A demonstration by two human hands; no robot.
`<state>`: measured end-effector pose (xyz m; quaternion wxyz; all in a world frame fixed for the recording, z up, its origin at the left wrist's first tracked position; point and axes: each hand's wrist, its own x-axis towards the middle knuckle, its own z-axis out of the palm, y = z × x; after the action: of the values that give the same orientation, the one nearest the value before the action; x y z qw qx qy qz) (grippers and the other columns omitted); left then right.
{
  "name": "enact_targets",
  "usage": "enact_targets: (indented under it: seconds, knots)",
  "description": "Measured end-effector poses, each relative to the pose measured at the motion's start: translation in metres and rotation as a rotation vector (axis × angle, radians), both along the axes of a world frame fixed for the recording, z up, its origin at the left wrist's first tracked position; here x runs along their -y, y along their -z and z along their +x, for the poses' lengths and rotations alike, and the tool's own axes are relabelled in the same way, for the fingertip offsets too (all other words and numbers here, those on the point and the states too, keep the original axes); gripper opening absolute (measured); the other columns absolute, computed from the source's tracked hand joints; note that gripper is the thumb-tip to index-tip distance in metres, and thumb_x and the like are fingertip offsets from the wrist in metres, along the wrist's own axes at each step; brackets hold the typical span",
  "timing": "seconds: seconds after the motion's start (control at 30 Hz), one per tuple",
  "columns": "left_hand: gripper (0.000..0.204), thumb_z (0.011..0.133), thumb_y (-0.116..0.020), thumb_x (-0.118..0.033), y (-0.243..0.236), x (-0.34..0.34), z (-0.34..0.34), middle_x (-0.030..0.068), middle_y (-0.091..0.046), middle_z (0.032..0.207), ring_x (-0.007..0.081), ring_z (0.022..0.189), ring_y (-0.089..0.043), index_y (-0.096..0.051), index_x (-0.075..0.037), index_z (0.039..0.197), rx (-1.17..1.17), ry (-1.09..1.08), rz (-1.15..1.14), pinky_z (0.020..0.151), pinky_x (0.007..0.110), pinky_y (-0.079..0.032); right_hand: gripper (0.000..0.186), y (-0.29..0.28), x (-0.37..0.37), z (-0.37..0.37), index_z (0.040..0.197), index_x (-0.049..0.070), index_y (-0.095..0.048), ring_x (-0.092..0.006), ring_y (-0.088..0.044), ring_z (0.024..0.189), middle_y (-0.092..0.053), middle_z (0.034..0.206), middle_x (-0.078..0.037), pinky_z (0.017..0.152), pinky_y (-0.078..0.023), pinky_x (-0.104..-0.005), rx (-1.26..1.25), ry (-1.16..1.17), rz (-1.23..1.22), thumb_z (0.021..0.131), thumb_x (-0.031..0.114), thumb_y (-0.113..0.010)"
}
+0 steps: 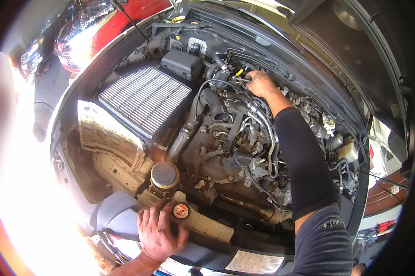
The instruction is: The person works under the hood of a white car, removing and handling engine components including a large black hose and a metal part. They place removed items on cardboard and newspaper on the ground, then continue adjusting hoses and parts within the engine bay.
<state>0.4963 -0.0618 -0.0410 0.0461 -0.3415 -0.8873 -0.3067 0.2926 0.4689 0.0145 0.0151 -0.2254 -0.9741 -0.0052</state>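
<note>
My left hand (160, 232) rests on the front edge of the engine bay, its fingers laid forward with nothing seen in them. Right beside it are the black cap (181, 211) with an orange label and the pale plastic coolant tank (209, 225). Across the engine (235, 147) stretches my right arm in a black sleeve. At the back of the engine, my right hand (261, 83) is closed among hoses and pipes. Its fingertips are partly hidden, so what they grip cannot be made out. A small yellow handle (239, 72) sticks up just left of it.
A pleated air filter (145, 99) lies exposed at the left, near a black box (181, 63). An open-ended black intake hose (214, 105) stands beside it. Below are a printed sheet (108, 133) and a round-capped reservoir (165, 175). The raised hood (350, 41) hangs at the upper right.
</note>
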Motion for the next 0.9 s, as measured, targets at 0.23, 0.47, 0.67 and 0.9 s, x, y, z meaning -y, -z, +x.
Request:
enact_targets:
  seconds: [0.23, 0.47, 0.67, 0.9]
  knots:
    - [0.058, 0.082, -0.076, -0.028, -0.0015, -0.0005, -0.0005, 0.0176, -0.07, 0.13, 0.0351, 0.108, -0.066, -0.066, -0.002, 0.134, -0.017, -0.002, -0.007, 0.099, 0.049, -0.046, 0.051, -0.0025, 0.0039, -0.0044, 0.141, 0.006, -0.074, -0.0364, -0.066, 0.138, -0.07, 0.148, -0.018, 0.118, -0.053, -0.0443, 0.047, -0.053, 0.101, 0.097, 0.031, -0.081]
    - [0.059, 0.081, -0.076, -0.027, -0.0032, -0.0017, -0.0013, 0.0174, -0.069, 0.13, 0.035, 0.108, -0.066, -0.067, -0.002, 0.134, -0.022, 0.001, -0.002, 0.1, 0.049, -0.046, 0.045, -0.0018, 0.0036, -0.0022, 0.141, 0.011, -0.074, -0.0363, -0.066, 0.138, -0.072, 0.146, -0.017, 0.118, -0.054, -0.0447, 0.084, 0.086, 0.091, 0.101, 0.032, -0.077]
    - [0.059, 0.082, -0.073, -0.029, -0.0012, -0.0012, -0.0008, 0.0174, -0.07, 0.131, 0.0348, 0.11, -0.066, -0.066, -0.002, 0.134, -0.023, 0.001, -0.012, 0.101, 0.049, -0.046, 0.037, 0.0019, 0.0043, -0.0061, 0.13, 0.006, -0.078, -0.0377, -0.068, 0.134, -0.075, 0.14, -0.018, 0.114, -0.056, -0.0459, 0.13, -0.038, 0.232, 0.1, 0.028, -0.076]
    - [0.059, 0.082, -0.073, -0.028, -0.0023, -0.0029, -0.0008, 0.0182, -0.07, 0.132, 0.0356, 0.111, -0.066, -0.066, -0.002, 0.134, -0.011, -0.001, -0.005, 0.103, 0.05, -0.045, 0.037, -0.0022, 0.0029, -0.0093, 0.13, 0.007, -0.079, -0.0374, -0.07, 0.133, -0.075, 0.139, -0.018, 0.113, -0.057, -0.0451, 0.083, -0.092, 0.155, 0.098, 0.025, -0.077]
